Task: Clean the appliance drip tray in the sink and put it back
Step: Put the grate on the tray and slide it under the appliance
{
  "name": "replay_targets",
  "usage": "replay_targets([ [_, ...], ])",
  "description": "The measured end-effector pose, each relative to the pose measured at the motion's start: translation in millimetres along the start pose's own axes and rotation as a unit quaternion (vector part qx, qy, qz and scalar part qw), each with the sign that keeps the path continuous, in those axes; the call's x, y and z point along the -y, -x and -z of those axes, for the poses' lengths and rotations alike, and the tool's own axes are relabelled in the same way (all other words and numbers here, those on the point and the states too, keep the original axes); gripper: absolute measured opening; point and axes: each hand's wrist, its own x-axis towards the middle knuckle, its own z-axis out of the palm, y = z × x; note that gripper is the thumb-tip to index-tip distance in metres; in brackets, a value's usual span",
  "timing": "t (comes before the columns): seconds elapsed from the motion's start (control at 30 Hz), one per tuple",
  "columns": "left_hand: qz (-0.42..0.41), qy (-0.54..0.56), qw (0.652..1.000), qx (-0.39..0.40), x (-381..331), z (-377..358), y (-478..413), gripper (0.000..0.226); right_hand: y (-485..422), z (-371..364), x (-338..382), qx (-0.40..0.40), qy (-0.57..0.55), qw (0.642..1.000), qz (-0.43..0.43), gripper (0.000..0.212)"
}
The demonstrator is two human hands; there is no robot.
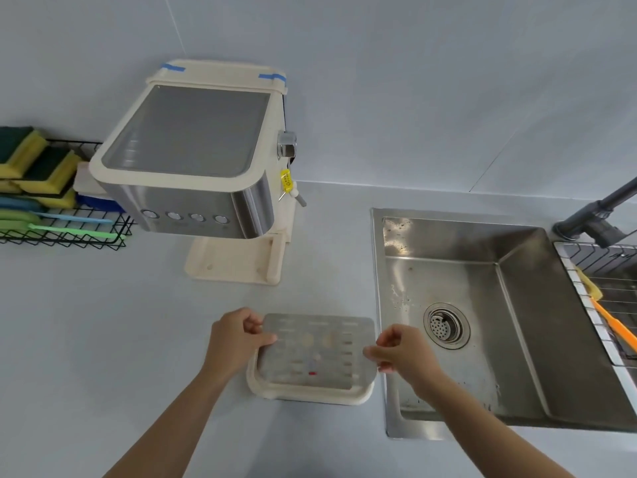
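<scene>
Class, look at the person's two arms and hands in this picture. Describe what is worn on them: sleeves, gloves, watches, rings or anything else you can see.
Nothing is worn that shows. The left hand and right hand are bare, with no gloves, and no rings can be made out. Both forearms are uncovered all the way to the bottom edge of the picture: no sleeves, watch, bracelet or markings appear on either wrist.
</scene>
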Motion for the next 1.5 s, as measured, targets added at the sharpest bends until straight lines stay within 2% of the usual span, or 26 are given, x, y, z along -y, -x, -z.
replay_targets([
  [0.23,-0.002,-0.066,0.998,0.004,10,-5,7,0.022,11,-21,-13,-0.041,0.093,0.995,0.005,0.026],
  [0.53,-0.007,-0.088,0.996,-0.003,5,-10,2,0.022,6,-22,-11,-0.059,0.133,0.989,0.018,0.024],
  [0.7,-0.021,-0.097,0.995,-0.018,6,-7,4,0.024,6,-20,-10,-0.058,0.145,0.987,0.036,0.01],
  [0.9,0.023,-0.092,0.996,0.003,10,-1,6,0.04,6,-18,-16,-0.065,0.183,0.981,0.021,0.039],
  [1.0,0.042,-0.081,0.996,0.019,15,-2,9,0.045,8,-23,-20,-0.041,0.194,0.98,0.002,0.053],
  [1.1,0.043,-0.068,0.996,0.027,19,-6,13,0.044,12,-29,-26,-0.025,0.188,0.982,-0.003,0.054],
  [1.27,0.043,-0.025,0.999,-0.003,22,-11,23,0.043,16,-35,-34,-0.031,0.138,0.99,0.031,0.03],
  [1.5,0.06,0.032,0.997,-0.043,16,-12,33,0.034,21,-44,-40,-0.046,0.041,0.998,0.012,0.031],
])
